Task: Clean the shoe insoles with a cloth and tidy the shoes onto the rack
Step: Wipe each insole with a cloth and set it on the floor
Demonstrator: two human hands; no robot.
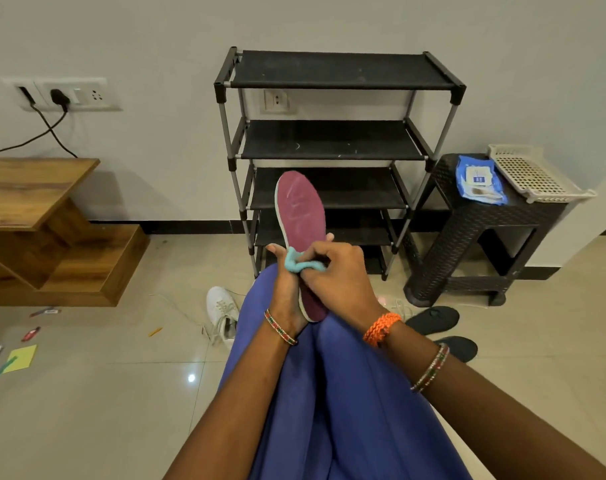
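head view, left hand (287, 289) grip closed on insole (301, 209), right hand (339, 275) pinching cloth (300, 264)

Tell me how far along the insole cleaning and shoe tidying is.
Early. Nothing visibly finished: the rack holds no shoes. In hand: left hand holds the maroon insole, right hand rubs it with the teal cloth. Left: white sneaker and black sandals on the floor.

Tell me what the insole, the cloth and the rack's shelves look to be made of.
Insole: maroon fabric-like top, matte with pale scuff streaks, over a light foam-like edge. Cloth: soft teal textile, bunched into folds under the right hand; the weave is too small to tell. Rack: shelves look like taut black fabric, dusty and matte, on grey metal-looking tubes with black plastic-looking joints.
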